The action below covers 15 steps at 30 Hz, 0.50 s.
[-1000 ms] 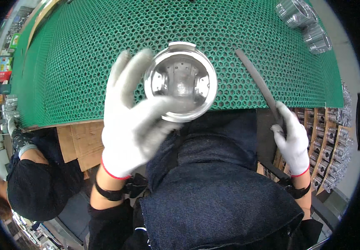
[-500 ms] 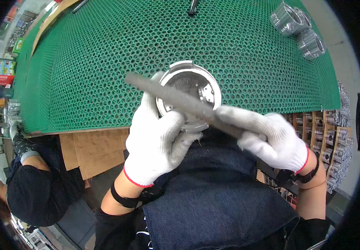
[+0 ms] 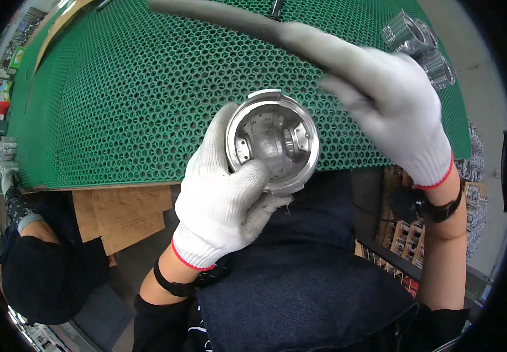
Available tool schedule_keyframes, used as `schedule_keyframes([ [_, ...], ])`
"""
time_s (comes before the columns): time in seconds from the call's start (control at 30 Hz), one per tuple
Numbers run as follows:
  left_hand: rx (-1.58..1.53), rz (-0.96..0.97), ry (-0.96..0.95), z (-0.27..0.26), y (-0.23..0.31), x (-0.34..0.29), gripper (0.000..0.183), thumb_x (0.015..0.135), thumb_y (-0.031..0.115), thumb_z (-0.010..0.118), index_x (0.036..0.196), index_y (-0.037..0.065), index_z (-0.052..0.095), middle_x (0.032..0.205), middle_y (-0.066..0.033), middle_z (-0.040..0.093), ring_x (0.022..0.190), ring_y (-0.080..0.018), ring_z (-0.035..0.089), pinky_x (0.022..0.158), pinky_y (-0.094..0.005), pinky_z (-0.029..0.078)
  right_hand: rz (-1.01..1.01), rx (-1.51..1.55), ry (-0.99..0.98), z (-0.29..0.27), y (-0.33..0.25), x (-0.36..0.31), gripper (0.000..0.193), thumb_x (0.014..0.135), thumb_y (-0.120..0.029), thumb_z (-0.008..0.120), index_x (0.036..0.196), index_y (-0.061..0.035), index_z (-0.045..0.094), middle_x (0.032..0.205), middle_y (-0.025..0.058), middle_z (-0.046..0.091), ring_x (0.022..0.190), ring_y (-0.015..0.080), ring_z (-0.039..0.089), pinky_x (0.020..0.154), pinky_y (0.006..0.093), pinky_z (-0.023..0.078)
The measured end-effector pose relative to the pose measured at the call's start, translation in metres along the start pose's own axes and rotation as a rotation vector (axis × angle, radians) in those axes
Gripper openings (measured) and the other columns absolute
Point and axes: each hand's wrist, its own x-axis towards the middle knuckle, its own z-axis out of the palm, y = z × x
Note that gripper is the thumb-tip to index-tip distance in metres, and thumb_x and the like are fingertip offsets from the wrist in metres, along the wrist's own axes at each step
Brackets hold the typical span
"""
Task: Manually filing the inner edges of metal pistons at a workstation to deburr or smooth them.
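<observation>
My left hand (image 3: 215, 182), in a white knit glove, grips a silver metal piston (image 3: 268, 138) at the mat's near edge. The piston's hollow underside faces up, and my thumb reaches inside its rim. Above and to the right, my gloved right hand (image 3: 391, 105) is closed round the end of a long grey file (image 3: 218, 14). Motion smears the file and my right fingers somewhat. The file is raised beyond the piston and apart from it.
A green honeycomb mat (image 3: 142, 100) covers the bench. Several pistons (image 3: 409, 35) stand at its far right. Trays of pistons (image 3: 406, 240) sit below on the right. Cardboard (image 3: 127, 214) lies under the bench's front edge. A co-worker (image 3: 42, 264) in dark clothes is at the left.
My right hand has lifted the file off the piston's opening, up and away toward the far side. The piston, still in my left hand, has shifted slightly right and its opening is uncovered.
</observation>
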Motion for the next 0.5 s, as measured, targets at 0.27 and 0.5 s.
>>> schedule_keyframes([
  [0.27, 0.436, 0.098, -0.285, -0.047, -0.01, 0.027, 0.063, 0.054, 0.02, 0.083, 0.114, 0.018, 0.065, 0.144, -0.0234, 0.041, 0.13, -0.0489, 0.04, 0.104, -0.0529, 0.04, 0.274, 0.237, 0.125, -0.006, 0.022, -0.088, 0.048, 0.084, 0.0, 0.062, 0.131, -0.0106, 0.058, 0.104, 0.0142, 0.069, 0.072, 0.0238, 0.068, 0.067, 0.0302, 0.053],
  [0.5, 0.359, 0.339, 0.219, 0.019, -0.022, 0.012, 0.061, 0.054, 0.05, 0.086, 0.099, 0.017, 0.064, 0.134, -0.0148, 0.045, 0.134, -0.0437, 0.032, 0.111, -0.0612, 0.027, 0.206, 0.111, -0.025, -0.019, -0.009, -0.117, 0.05, 0.075, -0.005, 0.067, 0.124, -0.0075, 0.062, 0.074, 0.0111, 0.063, 0.06, 0.0283, 0.063, 0.057, 0.0373, 0.049],
])
